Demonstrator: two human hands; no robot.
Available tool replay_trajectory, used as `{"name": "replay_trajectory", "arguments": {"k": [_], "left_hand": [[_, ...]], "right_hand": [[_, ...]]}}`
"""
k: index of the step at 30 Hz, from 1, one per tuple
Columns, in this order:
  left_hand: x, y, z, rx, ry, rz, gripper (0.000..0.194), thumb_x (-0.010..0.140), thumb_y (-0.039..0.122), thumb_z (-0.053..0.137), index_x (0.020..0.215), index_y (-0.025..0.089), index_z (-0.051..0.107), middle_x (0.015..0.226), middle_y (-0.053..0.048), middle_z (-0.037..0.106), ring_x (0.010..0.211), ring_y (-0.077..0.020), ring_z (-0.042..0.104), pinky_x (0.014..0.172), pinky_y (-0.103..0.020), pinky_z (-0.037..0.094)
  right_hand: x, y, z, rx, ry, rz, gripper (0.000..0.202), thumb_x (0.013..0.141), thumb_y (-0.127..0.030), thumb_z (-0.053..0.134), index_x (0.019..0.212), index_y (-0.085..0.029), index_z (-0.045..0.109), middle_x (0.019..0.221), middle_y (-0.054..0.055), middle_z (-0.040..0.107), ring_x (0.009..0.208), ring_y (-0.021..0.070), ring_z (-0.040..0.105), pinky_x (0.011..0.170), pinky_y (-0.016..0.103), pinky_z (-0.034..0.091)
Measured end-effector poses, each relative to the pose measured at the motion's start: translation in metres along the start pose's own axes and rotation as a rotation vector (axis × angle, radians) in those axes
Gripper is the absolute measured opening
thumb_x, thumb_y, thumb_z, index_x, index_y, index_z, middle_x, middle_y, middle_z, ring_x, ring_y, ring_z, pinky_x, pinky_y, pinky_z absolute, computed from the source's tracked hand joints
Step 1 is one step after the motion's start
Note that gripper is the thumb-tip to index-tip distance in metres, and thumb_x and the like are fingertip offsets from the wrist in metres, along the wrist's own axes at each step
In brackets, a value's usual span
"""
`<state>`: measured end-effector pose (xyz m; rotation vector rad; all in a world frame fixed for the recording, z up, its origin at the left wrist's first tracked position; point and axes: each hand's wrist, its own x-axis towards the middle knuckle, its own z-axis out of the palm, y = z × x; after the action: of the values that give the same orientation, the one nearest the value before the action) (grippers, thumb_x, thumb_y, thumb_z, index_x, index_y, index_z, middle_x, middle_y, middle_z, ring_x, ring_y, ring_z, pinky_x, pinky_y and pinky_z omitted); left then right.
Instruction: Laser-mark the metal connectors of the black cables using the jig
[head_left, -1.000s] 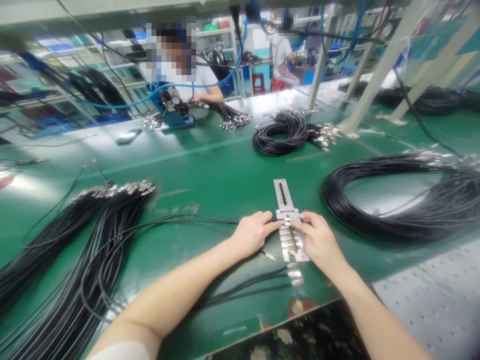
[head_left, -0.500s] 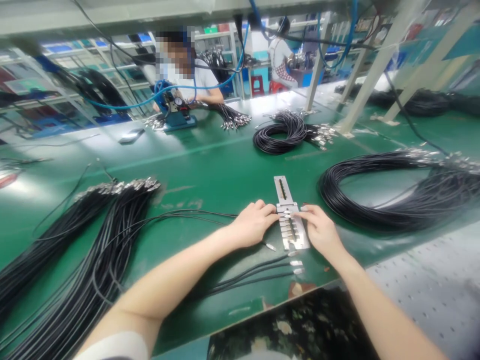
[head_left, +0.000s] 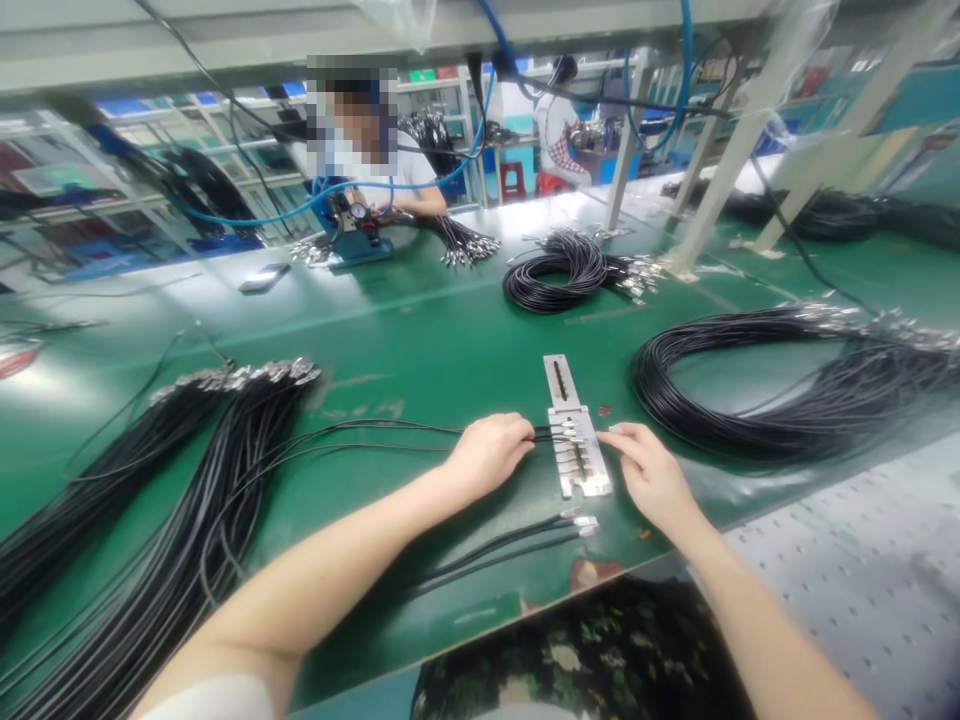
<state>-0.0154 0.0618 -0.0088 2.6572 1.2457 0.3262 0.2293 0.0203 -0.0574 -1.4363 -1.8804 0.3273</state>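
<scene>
A slotted metal jig (head_left: 589,475) with a narrower upper plate lies flat on the green bench. Several silver connector tips (head_left: 571,432) rest across its upper slots, with black cables running out to the left. My left hand (head_left: 491,455) is closed around these black cables (head_left: 405,428), just left of the jig. On the other side, my right hand (head_left: 651,472) has its fingers stretched out, holding nothing, with the index fingertip at or very near the jig's right edge. Below the jig lie a few loose cables (head_left: 502,545) with silver ends.
Thick cable bundles (head_left: 247,470) spread over the left side. Coiled cables (head_left: 675,400) lie to the right, and a smaller coil (head_left: 551,275) behind. Across the bench a person (head_left: 420,165) works at a blue press (head_left: 356,235). Metal posts (head_left: 742,140) stand at right.
My right hand has drawn back from the slots to the jig's right edge. My left hand has shifted slightly left along the cables. The connector dangling under it no longer shows there.
</scene>
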Motion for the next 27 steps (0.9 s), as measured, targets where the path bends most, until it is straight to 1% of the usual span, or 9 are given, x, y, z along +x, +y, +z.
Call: {"name": "replay_trajectory", "arguments": {"k": [2, 4, 11, 16, 17, 19, 21, 22, 27], "left_hand": [[0.011, 0.003, 0.005, 0.066, -0.005, 0.006, 0.015, 0.088, 0.023, 0.044, 0.083, 0.018, 0.057, 0.084, -0.003, 0.056, 0.077, -0.0161, 0.054, 0.066, -0.026, 0.041], [0.014, 0.002, 0.01, 0.133, -0.004, 0.007, 0.017, 0.088, 0.022, 0.043, 0.081, 0.017, 0.057, 0.083, -0.004, 0.055, 0.075, -0.0164, 0.053, 0.064, -0.026, 0.041], [0.003, -0.002, 0.02, 0.181, -0.011, 0.062, 0.019, 0.089, 0.02, 0.04, 0.077, 0.016, 0.054, 0.08, -0.003, 0.052, 0.075, -0.0152, 0.05, 0.065, -0.025, 0.04], [0.005, -0.001, 0.02, 0.219, -0.008, 0.09, 0.022, 0.089, 0.018, 0.037, 0.077, 0.016, 0.055, 0.079, -0.004, 0.05, 0.072, -0.0156, 0.047, 0.063, -0.026, 0.039], [0.005, -0.002, 0.021, 0.207, -0.006, 0.095, 0.022, 0.09, 0.017, 0.036, 0.081, 0.016, 0.056, 0.079, -0.004, 0.05, 0.072, -0.0156, 0.047, 0.063, -0.026, 0.04], [0.006, -0.003, 0.023, 0.169, -0.004, 0.131, 0.026, 0.09, 0.016, 0.033, 0.099, 0.019, 0.057, 0.081, -0.003, 0.05, 0.073, -0.0152, 0.046, 0.065, -0.026, 0.04], [0.006, -0.004, 0.025, 0.154, -0.013, 0.189, 0.035, 0.091, 0.015, 0.03, 0.117, 0.024, 0.05, 0.085, -0.003, 0.05, 0.073, -0.0149, 0.045, 0.065, -0.026, 0.04], [0.006, -0.005, 0.025, 0.158, -0.026, 0.211, 0.038, 0.091, 0.015, 0.029, 0.122, 0.026, 0.047, 0.087, -0.003, 0.051, 0.073, -0.0149, 0.045, 0.066, -0.026, 0.04], [0.009, 0.001, 0.017, 0.208, -0.125, 0.171, 0.041, 0.087, 0.013, 0.035, 0.123, 0.029, 0.048, 0.09, -0.004, 0.052, 0.076, -0.0155, 0.046, 0.064, -0.026, 0.04]], "right_hand": [[0.0, 0.001, 0.0, -0.026, -0.009, -0.018, 0.043, 0.077, -0.009, 0.034, 0.106, -0.022, 0.063, 0.107, 0.008, 0.052, 0.102, 0.0202, 0.052, 0.088, 0.036, 0.045], [-0.001, 0.001, 0.0, -0.06, -0.023, -0.038, 0.046, 0.077, -0.007, 0.033, 0.11, -0.023, 0.062, 0.11, 0.008, 0.05, 0.103, 0.0206, 0.051, 0.088, 0.037, 0.044], [0.002, -0.003, 0.001, -0.221, -0.11, -0.141, 0.053, 0.076, -0.003, 0.035, 0.117, -0.028, 0.058, 0.114, 0.008, 0.048, 0.096, 0.0213, 0.05, 0.083, 0.041, 0.044], [0.001, -0.007, 0.001, -0.331, -0.144, -0.168, 0.052, 0.076, -0.002, 0.035, 0.114, -0.027, 0.06, 0.117, 0.011, 0.048, 0.102, 0.025, 0.047, 0.083, 0.043, 0.042], [0.001, -0.008, 0.002, -0.34, -0.145, -0.172, 0.052, 0.076, -0.001, 0.035, 0.114, -0.026, 0.061, 0.117, 0.011, 0.048, 0.102, 0.0252, 0.047, 0.083, 0.043, 0.042], [0.0, -0.008, 0.003, -0.349, -0.142, -0.176, 0.052, 0.075, 0.0, 0.035, 0.114, -0.023, 0.061, 0.117, 0.012, 0.048, 0.102, 0.0255, 0.046, 0.084, 0.043, 0.042], [0.0, -0.007, 0.004, -0.352, -0.137, -0.175, 0.052, 0.074, 0.0, 0.035, 0.114, -0.021, 0.061, 0.116, 0.012, 0.049, 0.103, 0.0258, 0.045, 0.084, 0.043, 0.041], [0.0, -0.007, 0.005, -0.353, -0.137, -0.174, 0.052, 0.074, 0.0, 0.035, 0.114, -0.021, 0.061, 0.116, 0.012, 0.05, 0.104, 0.0259, 0.045, 0.085, 0.043, 0.041], [0.0, -0.008, 0.005, -0.352, -0.15, -0.168, 0.051, 0.075, 0.001, 0.035, 0.112, -0.021, 0.062, 0.114, 0.011, 0.051, 0.105, 0.0258, 0.044, 0.085, 0.043, 0.04]]}}
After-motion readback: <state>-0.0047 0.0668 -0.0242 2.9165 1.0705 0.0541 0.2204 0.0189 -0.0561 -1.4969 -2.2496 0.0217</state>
